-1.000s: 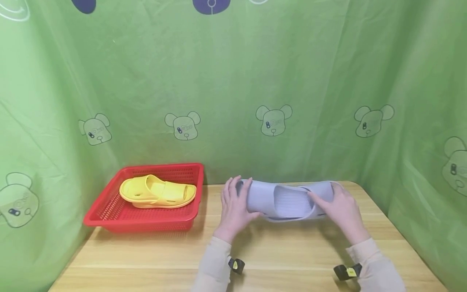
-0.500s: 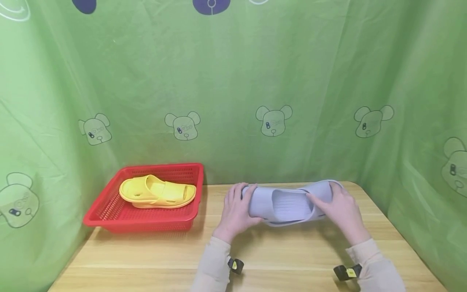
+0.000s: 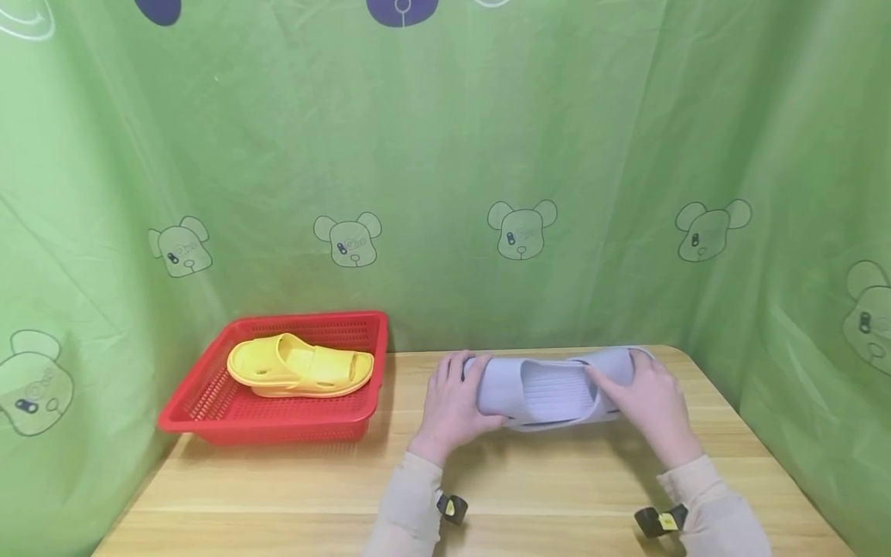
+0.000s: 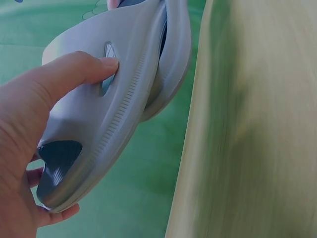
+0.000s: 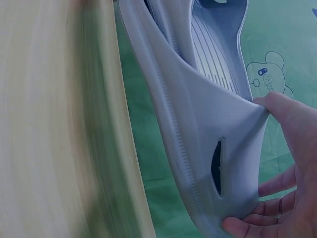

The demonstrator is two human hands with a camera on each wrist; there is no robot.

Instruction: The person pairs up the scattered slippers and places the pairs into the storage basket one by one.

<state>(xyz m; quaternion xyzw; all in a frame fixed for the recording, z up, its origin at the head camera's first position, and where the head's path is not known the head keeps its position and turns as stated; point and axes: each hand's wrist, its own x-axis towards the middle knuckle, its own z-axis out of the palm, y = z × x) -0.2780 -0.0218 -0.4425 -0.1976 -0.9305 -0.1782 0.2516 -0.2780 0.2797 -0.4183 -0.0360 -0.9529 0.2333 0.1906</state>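
- Near edge of the wooden desk (image 3: 550,495): we note the left sleeve (image 3: 407,507) and the right sleeve (image 3: 724,507), both pale, each with a black wrist device (image 3: 452,508) carrying a yellow label on its inner side.
- Left hand (image 3: 448,406): we record a grip round the toe end of one slipper. In the left wrist view its thumb (image 4: 74,69) lies over the strap's side slot; fingertips show behind the open toe.
- Right hand (image 3: 654,402): holding the opposite end, thumb (image 5: 285,106) at the strap's foot-opening edge, other fingers bent round the toe side.
- Held between both hands: a pair of lavender-grey slippers (image 3: 501,387), fitted together with toes pointing outward. We find them clear of the surface, over the right half of the desk toward its far edge; shadows fall on the wood below.
- Far left corner of the desk: a red perforated plastic basket (image 3: 271,425), its rim reaching the left edge. Inside we see yellow slippers (image 3: 261,360), lying lengthwise.
- Beyond the far edge: a green curtain (image 3: 445,155), printed with a row of bear-head outlines (image 3: 520,232), also enclosing both sides.
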